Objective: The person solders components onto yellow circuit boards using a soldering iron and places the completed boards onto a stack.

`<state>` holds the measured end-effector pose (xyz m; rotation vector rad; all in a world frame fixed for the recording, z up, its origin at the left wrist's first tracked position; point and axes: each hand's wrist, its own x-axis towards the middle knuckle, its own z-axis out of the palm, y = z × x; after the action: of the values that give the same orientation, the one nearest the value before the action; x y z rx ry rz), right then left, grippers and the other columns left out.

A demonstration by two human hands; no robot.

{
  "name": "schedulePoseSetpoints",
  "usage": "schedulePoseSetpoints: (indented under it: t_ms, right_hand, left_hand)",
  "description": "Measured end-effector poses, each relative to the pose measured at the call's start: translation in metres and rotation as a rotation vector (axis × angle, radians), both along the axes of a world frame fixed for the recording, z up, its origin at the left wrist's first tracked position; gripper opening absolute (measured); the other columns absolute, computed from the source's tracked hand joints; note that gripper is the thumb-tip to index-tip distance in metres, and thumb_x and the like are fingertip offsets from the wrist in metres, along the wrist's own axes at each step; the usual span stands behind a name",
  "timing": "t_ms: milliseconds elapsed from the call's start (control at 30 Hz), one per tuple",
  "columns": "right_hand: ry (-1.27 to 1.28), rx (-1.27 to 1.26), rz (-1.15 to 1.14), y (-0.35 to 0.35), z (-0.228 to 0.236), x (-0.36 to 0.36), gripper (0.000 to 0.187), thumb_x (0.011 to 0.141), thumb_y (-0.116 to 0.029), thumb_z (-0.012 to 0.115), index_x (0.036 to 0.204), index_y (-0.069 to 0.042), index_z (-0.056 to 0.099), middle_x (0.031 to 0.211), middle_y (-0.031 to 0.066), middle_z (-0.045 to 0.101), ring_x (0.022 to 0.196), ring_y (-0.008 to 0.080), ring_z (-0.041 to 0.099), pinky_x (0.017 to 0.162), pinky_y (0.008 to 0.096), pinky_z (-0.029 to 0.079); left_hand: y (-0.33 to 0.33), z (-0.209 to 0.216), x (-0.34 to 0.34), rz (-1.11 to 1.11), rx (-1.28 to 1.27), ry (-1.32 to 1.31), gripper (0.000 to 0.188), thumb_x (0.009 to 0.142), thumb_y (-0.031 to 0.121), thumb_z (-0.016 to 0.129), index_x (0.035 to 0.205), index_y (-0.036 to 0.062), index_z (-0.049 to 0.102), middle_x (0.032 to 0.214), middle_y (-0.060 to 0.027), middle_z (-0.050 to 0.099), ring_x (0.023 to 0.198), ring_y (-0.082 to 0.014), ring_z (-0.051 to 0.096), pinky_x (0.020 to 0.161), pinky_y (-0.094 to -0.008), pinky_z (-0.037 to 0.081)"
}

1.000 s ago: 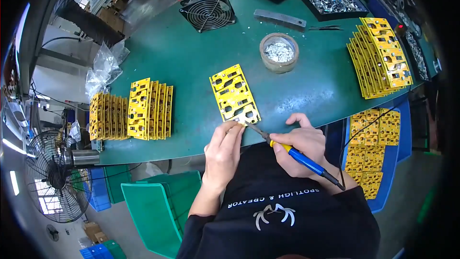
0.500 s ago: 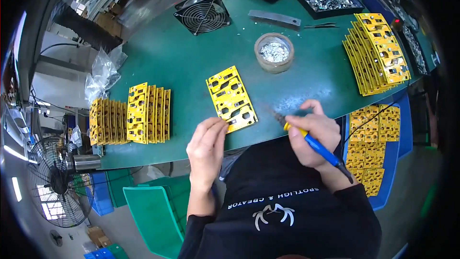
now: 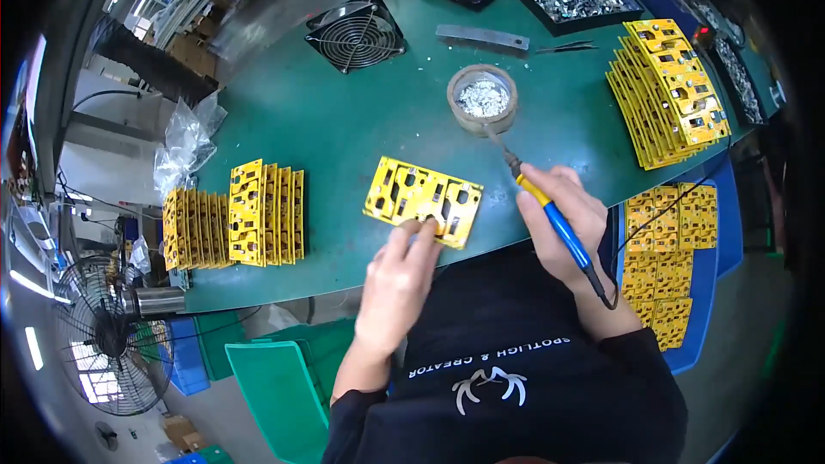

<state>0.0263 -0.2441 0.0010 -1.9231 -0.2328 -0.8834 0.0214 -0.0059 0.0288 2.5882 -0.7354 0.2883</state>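
Observation:
A yellow circuit board panel (image 3: pixel 421 193) with dark cut-outs lies on the green bench in front of me, its long side running across. My left hand (image 3: pixel 397 279) has its fingertips together on the panel's near edge, pinching it. My right hand (image 3: pixel 586 213) grips a soldering iron (image 3: pixel 563 230) with a blue and yellow handle. The iron's tip reaches the near rim of a round pot (image 3: pixel 460 114) containing silvery bits; whether it touches is unclear.
Upright yellow panels stand in rows at left (image 3: pixel 266 215) and in a stack at right (image 3: pixel 679 86). Beyond the pot are a small fan (image 3: pixel 357 34), a metal bar (image 3: pixel 481 37), tweezers (image 3: pixel 567 47) and a parts tray (image 3: pixel 571 26). A blue bin (image 3: pixel 700 292) sits below right.
The panel has turned from lengthwise to crosswise, with my left hand moving right and onto it. My right hand has brought the iron's tip up to the pot.

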Motion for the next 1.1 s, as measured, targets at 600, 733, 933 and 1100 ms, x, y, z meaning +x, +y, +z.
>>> schedulePoseSetpoints:
  t_ms: [600,733,933,1100]
  right_hand:
    - [-0.049,-0.160,0.202,0.031,-0.014,-0.009,0.040,0.085,-0.003,0.083,0.123,0.001,0.073,0.093,0.0128,0.076,0.084,0.0264,0.076,0.084,0.0405,0.060]
    - [-0.037,-0.184,0.224,0.035,-0.016,0.003,0.039,0.087,-0.002,0.080,0.124,0.000,0.072,0.093,0.0154,0.075,0.083,0.0292,0.075,0.089,0.0435,0.059]
    - [-0.040,-0.192,0.207,0.030,-0.012,0.009,0.037,0.087,0.000,0.079,0.123,0.001,0.073,0.094,0.0157,0.077,0.083,0.0286,0.076,0.089,0.0430,0.060]
    - [-0.048,-0.107,0.049,0.012,-0.004,0.003,0.040,0.084,0.003,0.081,0.123,0.001,0.075,0.092,0.0125,0.079,0.083,0.0250,0.077,0.088,0.0400,0.059]
  left_hand:
    - [0.024,0.003,0.028,0.179,-0.151,0.107,0.018,0.095,0.004,0.072,0.112,-0.0038,0.073,0.098,-0.0211,0.073,0.086,-0.0379,0.073,0.077,-0.0418,0.058]
    - [0.019,0.003,0.001,0.229,-0.193,0.114,0.019,0.091,0.005,0.080,0.108,-0.0027,0.075,0.077,-0.0109,0.068,0.058,-0.0122,0.049,0.054,-0.0303,0.043]
    - [0.014,0.007,-0.017,0.320,-0.226,0.340,0.016,0.094,0.005,0.077,0.104,-0.0027,0.069,0.087,-0.0174,0.070,0.068,-0.0331,0.066,0.065,-0.0404,0.055]
    - [0.013,0.007,-0.001,0.195,-0.213,0.053,0.010,0.097,0.001,0.072,0.105,-0.0025,0.069,0.101,-0.0164,0.067,0.075,-0.0320,0.067,0.067,-0.0399,0.055]
